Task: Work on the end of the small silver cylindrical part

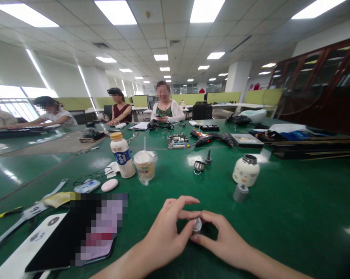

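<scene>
Evidently small and squat, the silver piece has a pale, rounded top and a greyish side, much of it hidden by fingertips. It sits between both hands, low and right of centre in the view, close over the green worktop; whether its base touches the surface I cannot tell. Its round end faces up toward the camera, and its short axis looks near upright, though the covered lower part leaves any tilt uncertain. The left hand has a narrow grip, thumb pressed to the piece and index finger raised and bent above it. The right hand curls around from the other side, its grip likewise narrow, holding the same piece between thumb and fingers. The worktop is smooth and glossy, reflecting the ceiling lights. Beyond the right hand stand a rounded cream flask printed with little faces, its neck bare shiny metal, and a plain grey cylinder just beside it. Farther off lie a bowl-shaped metal part with a ring and a dark stepped knob.
</scene>
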A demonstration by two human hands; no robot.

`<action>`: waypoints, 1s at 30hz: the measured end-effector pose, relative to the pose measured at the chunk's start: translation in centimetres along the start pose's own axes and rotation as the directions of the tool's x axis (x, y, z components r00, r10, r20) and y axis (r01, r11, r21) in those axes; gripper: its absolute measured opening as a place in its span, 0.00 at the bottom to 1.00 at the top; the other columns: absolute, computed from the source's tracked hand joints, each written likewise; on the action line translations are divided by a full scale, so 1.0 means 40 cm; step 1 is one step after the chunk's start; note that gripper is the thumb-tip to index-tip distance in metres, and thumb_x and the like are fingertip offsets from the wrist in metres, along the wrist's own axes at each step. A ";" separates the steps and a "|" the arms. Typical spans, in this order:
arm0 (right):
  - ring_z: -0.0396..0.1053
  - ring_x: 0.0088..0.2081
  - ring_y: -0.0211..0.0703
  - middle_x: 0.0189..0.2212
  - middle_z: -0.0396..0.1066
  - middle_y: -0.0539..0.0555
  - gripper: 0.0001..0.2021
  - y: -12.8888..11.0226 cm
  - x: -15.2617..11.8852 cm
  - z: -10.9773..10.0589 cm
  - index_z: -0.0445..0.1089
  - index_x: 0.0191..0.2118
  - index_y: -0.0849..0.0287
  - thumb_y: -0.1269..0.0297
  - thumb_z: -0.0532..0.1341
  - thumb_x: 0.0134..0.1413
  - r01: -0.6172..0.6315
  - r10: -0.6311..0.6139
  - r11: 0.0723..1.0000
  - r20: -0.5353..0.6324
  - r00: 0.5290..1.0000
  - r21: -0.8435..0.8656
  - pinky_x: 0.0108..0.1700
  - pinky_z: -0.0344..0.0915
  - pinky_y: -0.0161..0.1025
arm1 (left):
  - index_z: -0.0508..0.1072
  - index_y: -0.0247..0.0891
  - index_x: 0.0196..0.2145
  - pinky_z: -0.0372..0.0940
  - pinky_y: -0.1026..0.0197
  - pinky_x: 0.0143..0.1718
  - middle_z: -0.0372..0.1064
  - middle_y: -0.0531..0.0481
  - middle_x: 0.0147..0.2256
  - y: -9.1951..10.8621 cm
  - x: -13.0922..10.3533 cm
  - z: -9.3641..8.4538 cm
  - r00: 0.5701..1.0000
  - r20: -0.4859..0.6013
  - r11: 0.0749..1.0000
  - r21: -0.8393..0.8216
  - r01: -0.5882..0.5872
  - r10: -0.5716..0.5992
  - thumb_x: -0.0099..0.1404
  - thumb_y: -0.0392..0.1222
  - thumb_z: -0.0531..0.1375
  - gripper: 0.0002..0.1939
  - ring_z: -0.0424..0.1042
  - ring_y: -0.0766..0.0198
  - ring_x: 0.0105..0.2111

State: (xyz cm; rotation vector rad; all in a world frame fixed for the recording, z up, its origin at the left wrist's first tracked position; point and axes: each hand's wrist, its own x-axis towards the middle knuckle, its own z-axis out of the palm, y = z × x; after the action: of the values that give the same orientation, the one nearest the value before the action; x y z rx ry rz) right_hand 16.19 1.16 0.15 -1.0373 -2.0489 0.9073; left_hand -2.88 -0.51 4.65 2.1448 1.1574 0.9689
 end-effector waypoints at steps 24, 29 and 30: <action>0.73 0.44 0.50 0.42 0.77 0.53 0.18 -0.016 0.007 -0.012 0.75 0.49 0.55 0.64 0.69 0.51 0.013 -0.014 0.999 0.024 1.000 0.051 0.48 0.67 0.43 | 0.71 0.43 0.37 0.61 0.53 0.47 0.78 0.51 0.40 -0.040 0.031 -0.007 0.952 -0.307 0.998 0.052 0.037 -0.020 0.61 0.34 0.65 0.08 0.74 0.56 0.42; 0.72 0.47 0.50 0.45 0.77 0.55 0.21 -0.022 0.005 -0.016 0.73 0.53 0.54 0.63 0.68 0.52 -0.002 -0.001 0.997 0.042 0.999 0.071 0.52 0.66 0.44 | 0.68 0.44 0.41 0.59 0.48 0.49 0.81 0.54 0.32 -0.129 0.029 -0.013 0.963 -0.237 0.980 0.121 0.160 -0.128 0.59 0.35 0.67 0.14 0.75 0.51 0.43; 0.73 0.47 0.51 0.45 0.77 0.55 0.21 -0.023 0.004 -0.017 0.73 0.53 0.54 0.63 0.68 0.52 -0.002 -0.001 0.998 0.042 0.999 0.069 0.52 0.66 0.45 | 0.68 0.44 0.43 0.59 0.47 0.49 0.81 0.54 0.33 -0.143 0.026 -0.011 0.965 -0.224 0.979 0.118 0.163 -0.134 0.58 0.36 0.67 0.16 0.74 0.51 0.44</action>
State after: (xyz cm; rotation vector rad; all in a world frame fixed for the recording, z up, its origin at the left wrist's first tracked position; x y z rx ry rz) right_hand 16.28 1.09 1.29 -0.9902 -2.0374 1.0008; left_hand -5.63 3.32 1.20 2.0572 1.5060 1.1025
